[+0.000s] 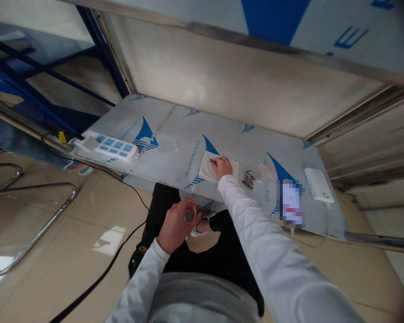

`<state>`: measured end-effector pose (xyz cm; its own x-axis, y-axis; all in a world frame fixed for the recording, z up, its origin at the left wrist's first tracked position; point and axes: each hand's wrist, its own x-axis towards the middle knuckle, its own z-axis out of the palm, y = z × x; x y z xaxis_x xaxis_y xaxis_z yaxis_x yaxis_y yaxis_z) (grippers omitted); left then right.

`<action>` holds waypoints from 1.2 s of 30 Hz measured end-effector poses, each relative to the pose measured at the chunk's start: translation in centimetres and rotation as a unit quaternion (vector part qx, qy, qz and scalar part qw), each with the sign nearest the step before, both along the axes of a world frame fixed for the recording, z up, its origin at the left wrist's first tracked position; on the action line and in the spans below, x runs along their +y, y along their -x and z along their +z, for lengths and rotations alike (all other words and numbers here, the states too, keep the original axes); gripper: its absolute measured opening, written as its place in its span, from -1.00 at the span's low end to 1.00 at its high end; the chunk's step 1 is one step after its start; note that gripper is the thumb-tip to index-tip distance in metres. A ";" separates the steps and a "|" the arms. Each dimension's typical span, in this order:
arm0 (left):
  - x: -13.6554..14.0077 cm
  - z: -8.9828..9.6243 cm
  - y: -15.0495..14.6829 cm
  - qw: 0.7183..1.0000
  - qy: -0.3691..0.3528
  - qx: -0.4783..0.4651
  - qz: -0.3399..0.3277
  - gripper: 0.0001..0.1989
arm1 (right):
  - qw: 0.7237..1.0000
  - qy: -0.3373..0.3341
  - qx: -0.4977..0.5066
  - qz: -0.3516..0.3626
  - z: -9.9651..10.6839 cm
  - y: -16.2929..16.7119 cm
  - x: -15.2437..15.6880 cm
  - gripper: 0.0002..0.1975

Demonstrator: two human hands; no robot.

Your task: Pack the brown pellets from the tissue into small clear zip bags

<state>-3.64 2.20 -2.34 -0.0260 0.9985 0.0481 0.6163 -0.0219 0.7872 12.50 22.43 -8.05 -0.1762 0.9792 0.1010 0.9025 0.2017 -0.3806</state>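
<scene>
My left hand (174, 225) is wrapped round a small clear cup (189, 214), held in front of the shelf's near edge, above my lap. Its mouth faces up toward me; what is inside cannot be made out. Over a white paper sheet (206, 169) on the shelf, my right hand (224, 168) has its fingers closed at a small dark piece (213, 161), too small to name. To the right of that hand lies a clear plastic bag (264, 172), with several dark brown, slender pieces (248, 179) at its left side.
The film-covered metal shelf (168, 168) carries a white power strip (112, 148) at left. A phone (291, 204) with a cable and a white box-like device (318, 185) lie at right. An upper shelf (215, 20) overhangs the back. A black cable (111, 264) crosses the floor.
</scene>
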 end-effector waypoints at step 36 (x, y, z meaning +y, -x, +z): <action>1.7 -0.1 -1.4 0.997 -0.027 -0.061 0.037 -0.81 | 0.996 0.032 0.062 0.051 0.9 -3.7 -1.0 -0.78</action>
<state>-2.26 3.86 -2.46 -0.1080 0.9898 0.0931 0.5176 -0.0240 0.8553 16.23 21.41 -7.15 -0.2658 0.9618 0.0660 0.8239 0.2622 -0.5024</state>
